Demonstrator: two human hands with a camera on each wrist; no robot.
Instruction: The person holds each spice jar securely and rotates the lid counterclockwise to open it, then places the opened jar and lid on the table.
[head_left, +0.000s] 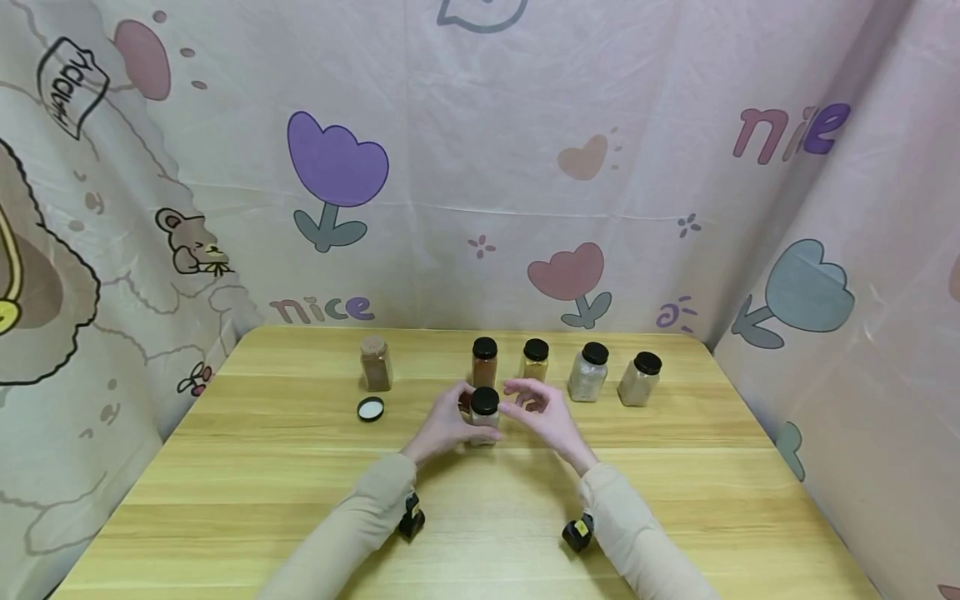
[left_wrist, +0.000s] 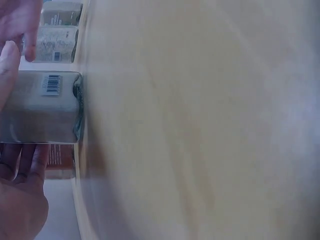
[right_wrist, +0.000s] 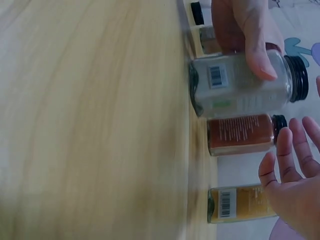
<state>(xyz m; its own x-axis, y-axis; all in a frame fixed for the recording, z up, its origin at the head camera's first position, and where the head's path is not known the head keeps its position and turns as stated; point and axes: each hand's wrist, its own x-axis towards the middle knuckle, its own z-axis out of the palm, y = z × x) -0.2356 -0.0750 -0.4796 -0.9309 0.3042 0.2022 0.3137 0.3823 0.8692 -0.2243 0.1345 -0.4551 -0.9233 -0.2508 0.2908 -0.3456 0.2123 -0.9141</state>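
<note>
My left hand (head_left: 446, 423) grips a square glass spice jar (head_left: 484, 427) with a black screw lid (head_left: 485, 401) and pale greyish contents. The thumb lies along the near side, and the fingers wrap behind. In the right wrist view this jar (right_wrist: 235, 85) stands upright with a barcode label low on its side. Beside the lid, my right hand (head_left: 549, 417) holds nothing; its fingers are loosely bent and spread, apart from the jar. Just behind stands a jar of reddish-brown spice (head_left: 484, 367), partly covered by the held jar.
To the right along the back are a yellow spice jar (head_left: 535, 360), a jar with whitish contents (head_left: 588, 375) and a beige one (head_left: 640, 382). At back left, a lidless brown jar (head_left: 377, 367) stands behind a loose black lid (head_left: 371, 408) lying white side up. A printed curtain (head_left: 480, 167) hangs behind the table.
</note>
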